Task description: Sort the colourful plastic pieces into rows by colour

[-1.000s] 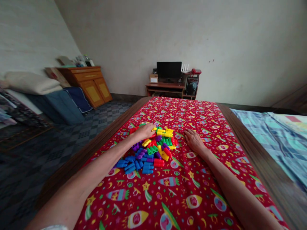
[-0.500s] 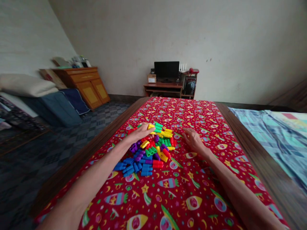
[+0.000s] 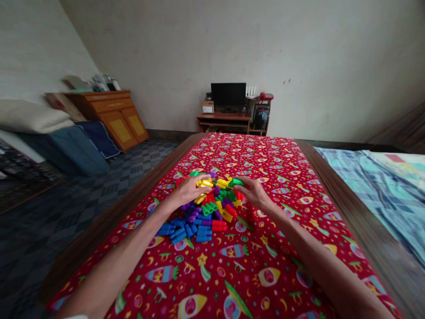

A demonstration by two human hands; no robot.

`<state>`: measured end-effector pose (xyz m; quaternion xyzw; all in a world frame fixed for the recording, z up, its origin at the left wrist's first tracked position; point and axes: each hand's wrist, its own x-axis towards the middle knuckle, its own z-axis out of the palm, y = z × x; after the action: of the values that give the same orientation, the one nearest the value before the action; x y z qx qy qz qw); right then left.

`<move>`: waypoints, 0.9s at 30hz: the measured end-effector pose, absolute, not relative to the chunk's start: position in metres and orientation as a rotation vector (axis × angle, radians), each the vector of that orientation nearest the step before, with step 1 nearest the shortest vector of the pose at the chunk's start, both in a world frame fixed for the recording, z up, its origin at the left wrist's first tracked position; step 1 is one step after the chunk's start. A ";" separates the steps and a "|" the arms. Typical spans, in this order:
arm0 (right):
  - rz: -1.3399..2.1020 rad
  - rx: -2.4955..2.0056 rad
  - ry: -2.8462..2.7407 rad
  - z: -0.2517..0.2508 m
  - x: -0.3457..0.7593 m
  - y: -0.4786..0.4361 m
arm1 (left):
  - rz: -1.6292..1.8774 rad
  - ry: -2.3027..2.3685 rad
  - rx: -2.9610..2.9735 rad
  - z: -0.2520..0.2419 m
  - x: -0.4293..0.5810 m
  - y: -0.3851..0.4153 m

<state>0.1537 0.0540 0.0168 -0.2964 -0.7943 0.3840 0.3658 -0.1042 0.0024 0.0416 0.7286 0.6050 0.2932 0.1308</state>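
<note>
A pile of plastic toy building blocks lies on the red patterned cloth. My left hand is over the pile's left side, its fingers closed on a yellow block. At the pile's right edge, my right hand pinches a green block between thumb and fingers. Blue blocks are grouped at the near side, with a red block to their right. Between the hands lie a green block, purple blocks and more yellow ones. My left hand hides part of the pile.
The cloth covers a long table with a dark wooden edge. Beyond its far end stand a desk with a monitor and a red telephone. A wooden cabinet is at the left, a bed with blue checked bedding at the right.
My right hand has moved left to the pile and taken hold of a green block. The green blocks beside my left hand have moved away, and that hand now holds yellow.
</note>
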 end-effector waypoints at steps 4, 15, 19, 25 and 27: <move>0.962 -0.643 -2.104 0.027 0.149 0.052 | 0.903 2.003 2.308 0.030 -0.127 -0.023; -0.166 -1.569 -2.206 -0.046 0.246 0.121 | 0.369 1.911 2.261 -0.022 -0.154 -0.116; -0.232 -1.619 -2.258 -0.049 0.243 0.119 | 0.408 1.780 2.441 -0.020 -0.100 -0.091; -0.221 -1.611 -2.251 -0.044 0.242 0.117 | 0.580 1.767 2.570 0.001 -0.049 -0.024; -0.215 -1.603 -2.246 -0.046 0.243 0.116 | 0.672 1.825 2.590 0.012 -0.054 -0.007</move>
<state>0.2429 0.1164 -0.0457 -0.5691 -0.7973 -0.0763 0.1859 -0.0538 -0.0072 0.0120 0.7986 0.5629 0.2074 -0.0485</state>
